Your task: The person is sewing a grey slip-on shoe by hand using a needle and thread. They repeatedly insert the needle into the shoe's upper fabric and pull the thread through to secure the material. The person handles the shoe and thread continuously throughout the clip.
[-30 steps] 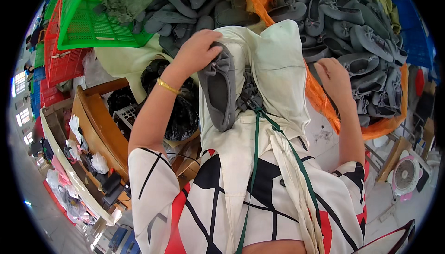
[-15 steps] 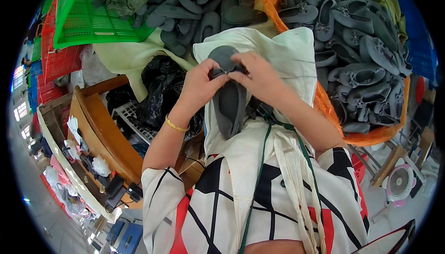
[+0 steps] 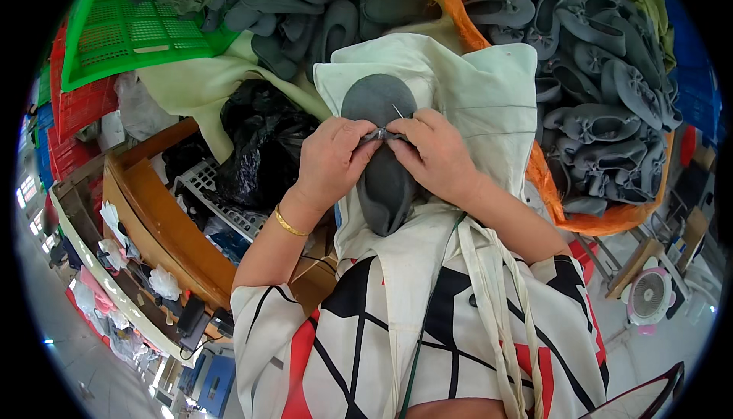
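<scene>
On the white cloth [image 3: 489,90] over my lap lies a dark grey flat shoe [image 3: 384,194], its rounded toe away from me and its opening towards me. Across its front is a small grey bow [image 3: 382,134] with something shiny at its middle. My left hand [image 3: 330,158] pinches the bow's left end between thumb and fingers. At the other end, my right hand [image 3: 437,158] is closed in a pinch too. A thin needle [image 3: 398,111] juts up by the right fingertips; whether those fingers hold it I cannot tell.
Many similar grey shoes fill an orange sack [image 3: 538,190] at right, and more shoes [image 3: 336,25] are heaped at the far side. A green plastic crate [image 3: 145,33] stands at far left. Nearer are a black plastic bag [image 3: 263,140], a wooden drawer [image 3: 172,220] and a pink-white fan [image 3: 650,297].
My right hand has come down and right from the shoe's toe to the bow's right end. The needle now shows. The whole view has shifted slightly.
</scene>
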{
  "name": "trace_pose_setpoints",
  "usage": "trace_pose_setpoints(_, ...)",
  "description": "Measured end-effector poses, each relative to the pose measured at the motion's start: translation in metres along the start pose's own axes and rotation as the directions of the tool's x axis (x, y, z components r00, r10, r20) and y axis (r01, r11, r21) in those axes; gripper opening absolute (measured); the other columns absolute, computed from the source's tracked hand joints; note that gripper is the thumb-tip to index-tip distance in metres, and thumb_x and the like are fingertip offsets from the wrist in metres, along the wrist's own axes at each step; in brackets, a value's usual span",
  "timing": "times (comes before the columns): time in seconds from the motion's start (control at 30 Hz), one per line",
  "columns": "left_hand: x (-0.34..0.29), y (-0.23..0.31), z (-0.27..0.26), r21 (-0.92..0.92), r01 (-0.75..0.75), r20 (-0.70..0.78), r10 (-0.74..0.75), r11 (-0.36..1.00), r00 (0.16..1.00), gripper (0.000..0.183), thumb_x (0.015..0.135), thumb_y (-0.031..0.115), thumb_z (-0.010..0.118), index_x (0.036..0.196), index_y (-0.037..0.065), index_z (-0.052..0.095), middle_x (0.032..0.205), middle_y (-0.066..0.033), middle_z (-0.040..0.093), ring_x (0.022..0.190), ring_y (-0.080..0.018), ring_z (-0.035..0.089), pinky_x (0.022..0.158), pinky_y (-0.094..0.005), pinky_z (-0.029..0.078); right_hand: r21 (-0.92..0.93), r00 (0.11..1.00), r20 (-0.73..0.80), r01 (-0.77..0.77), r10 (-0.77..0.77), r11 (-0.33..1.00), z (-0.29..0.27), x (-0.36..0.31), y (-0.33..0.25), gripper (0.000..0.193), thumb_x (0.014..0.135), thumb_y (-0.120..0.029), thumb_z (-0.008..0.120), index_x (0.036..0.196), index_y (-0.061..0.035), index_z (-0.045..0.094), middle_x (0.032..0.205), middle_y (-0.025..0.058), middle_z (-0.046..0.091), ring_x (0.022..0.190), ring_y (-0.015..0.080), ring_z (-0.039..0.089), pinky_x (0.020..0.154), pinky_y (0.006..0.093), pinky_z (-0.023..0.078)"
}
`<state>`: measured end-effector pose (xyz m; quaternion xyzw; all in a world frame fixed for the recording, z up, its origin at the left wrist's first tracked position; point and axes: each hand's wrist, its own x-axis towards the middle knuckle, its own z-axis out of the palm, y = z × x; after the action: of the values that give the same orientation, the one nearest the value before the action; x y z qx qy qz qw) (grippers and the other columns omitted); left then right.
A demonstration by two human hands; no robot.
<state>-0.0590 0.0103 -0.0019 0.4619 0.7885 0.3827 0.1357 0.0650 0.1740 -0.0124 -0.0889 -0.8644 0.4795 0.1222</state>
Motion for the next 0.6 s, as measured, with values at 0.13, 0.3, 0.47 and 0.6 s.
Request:
trace_pose_setpoints(0.13,0.004,0.003,-0.009,-0.147,0.200,0.155,-0.177,0.969,0.972,0.018,0.079,0.011,0.077,0.093,0.005,0.066,0.079,-0.0109,0.063,0.070,-0.0288,0.061,0.061,-0.0356,0.048,0.172,0.955,0.186,-0.264,0.232,0.949,-0.014,0.010,-0.008,0.018,0.083,-0.010,0.070,0.100,-0.0051,0.067,0.083,0.0132,0.058,0.076,0.0318,0.060,0.069,0.0410,0.050)
trace_pose_setpoints(0.3,0.007,0.002,-0.009,-0.308,0.335,0.214,-0.278,0.890,0.937,0.017,0.084,0.013,0.075,0.092,0.001,0.065,0.079,-0.0068,0.063,0.066,-0.0175,0.058,0.060,-0.0290,0.046,0.073,0.957,0.169,-0.250,0.235,0.966,-0.021,0.004,-0.018,0.019,0.085,-0.017,0.070,0.098,-0.0037,0.068,0.083,0.0150,0.059,0.077,0.0324,0.061,0.070,0.0424,0.050)
trace_pose_setpoints(0.47,0.014,0.000,-0.010,-0.469,0.557,0.369,-0.421,0.685,0.829,0.017,0.093,0.018,0.071,0.092,0.002,0.064,0.078,0.0049,0.059,0.069,-0.0027,0.049,0.060,-0.0207,0.041,-0.137,0.958,0.233,-0.140,0.170,0.981,-0.024,-0.010,-0.011,0.019,0.084,-0.020,0.072,0.085,-0.0037,0.064,0.080,0.0121,0.060,0.075,0.0323,0.062,0.066,0.0434,0.050)
trace_pose_setpoints(0.6,0.017,0.004,-0.009,-0.385,0.579,0.347,-0.469,0.719,0.812,0.022,0.096,0.024,0.067,0.092,0.003,0.064,0.075,0.0047,0.059,0.063,-0.0021,0.049,0.056,-0.0197,0.041,-0.276,0.961,0.252,-0.039,0.112,0.960,-0.035,-0.010,-0.017,0.020,0.083,-0.018,0.072,0.075,-0.0044,0.060,0.075,0.0109,0.060,0.073,0.0321,0.061,0.063,0.0437,0.049)
